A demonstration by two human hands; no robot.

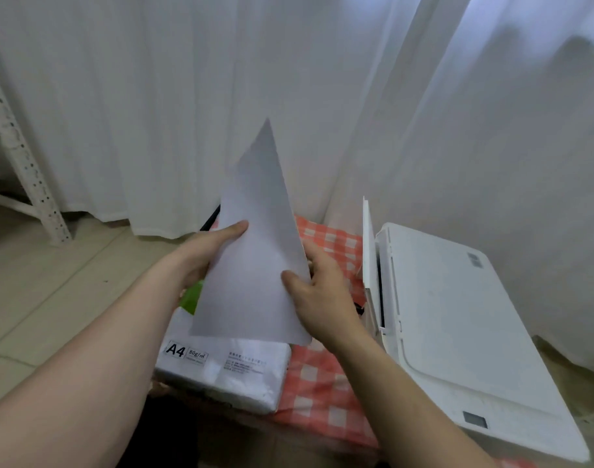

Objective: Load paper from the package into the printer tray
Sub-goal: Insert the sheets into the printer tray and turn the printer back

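Two bare forearms reach in from the near edge over a white plastic-wrapped package of paper marked A4, which lies on an orange-and-white checked cloth. Right of it on the same cloth sits a flat white printer, lid closed, with its thin white paper tray standing upright at its far-left end. Above the package, both hands hold a sheaf of plain white paper sheets raised on a tilt, one corner pointing up. The left hand pinches the sheaf's left edge, thumb laid flat on the near face, its fingers hidden behind. The right hand grips the lower right edge, thumb pressed on the near face, fingers curled round behind. Beyond hangs a white pleated curtain, and at far left stands a white perforated metal shelf frame.
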